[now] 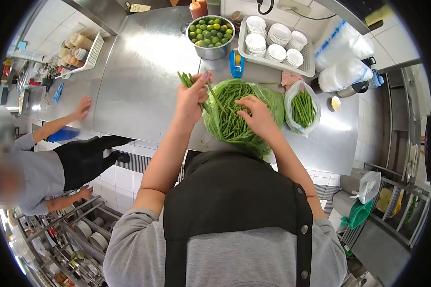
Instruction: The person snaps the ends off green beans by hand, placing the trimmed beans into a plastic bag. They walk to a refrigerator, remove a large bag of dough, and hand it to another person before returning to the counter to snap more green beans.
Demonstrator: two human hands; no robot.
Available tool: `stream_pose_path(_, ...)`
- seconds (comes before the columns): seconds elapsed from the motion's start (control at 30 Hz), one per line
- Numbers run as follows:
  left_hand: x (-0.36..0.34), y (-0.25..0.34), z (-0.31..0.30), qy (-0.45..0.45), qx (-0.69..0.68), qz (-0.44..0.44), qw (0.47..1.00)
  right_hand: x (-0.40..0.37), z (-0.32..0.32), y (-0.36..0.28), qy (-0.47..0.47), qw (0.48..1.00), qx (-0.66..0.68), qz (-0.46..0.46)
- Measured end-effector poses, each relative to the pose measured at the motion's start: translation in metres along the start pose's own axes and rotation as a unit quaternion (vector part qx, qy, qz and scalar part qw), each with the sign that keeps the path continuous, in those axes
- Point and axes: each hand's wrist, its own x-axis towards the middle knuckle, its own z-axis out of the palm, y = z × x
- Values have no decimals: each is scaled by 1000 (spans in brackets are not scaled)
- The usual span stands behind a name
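My left hand (192, 98) is closed around a small bunch of green beans (185, 80), their ends sticking out above the fist. It is at the left edge of a large green plastic bag (214, 128), which lies open and full of green beans (230, 122). Over the right part of these beans hovers my right hand (256, 114), its thumb and fingers curved and apart, with nothing clearly held. To its right stands a smaller clear bag (316, 106) with more green beans (302, 109) inside.
A metal pot (210, 51) of limes, a blue tape dispenser (236, 64) and a white basket (307, 66) of small white dishes stand behind the bags. A pink cloth (291, 79) and small cup (336, 104) lie rightward. A co-worker (43, 172) is at the left.
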Motion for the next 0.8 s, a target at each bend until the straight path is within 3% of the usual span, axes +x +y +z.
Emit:
stream_pose_path(0.1,8,9,3,1,-32,1,999,10,-9,-22,-41,994,102,-2)
stream_pose_path(0.2,11,9,5,-2,-34,13,999,12,-4,-30,-81,953,285,71)
stream_pose_path(0.3,9,9,11,15,-56,21,998,13,7,-33,-82,926,346,124)
stream_pose_path(0.4,7,6,11,37,-70,7,997,16,3,-44,-7,940,329,90)
stream_pose_path(0.5,11,-6,-4,26,-97,-33,994,22,-12,-52,23,913,408,24)
stream_pose_path(0.67,19,-33,-27,67,-211,-120,968,27,-39,-36,-36,949,298,100)
stream_pose_path(0.77,11,-36,-23,103,-197,-129,966,23,-38,-5,-144,976,80,144)
stream_pose_path(0.8,6,-34,-17,118,-188,-128,967,19,-33,4,-156,974,66,148)
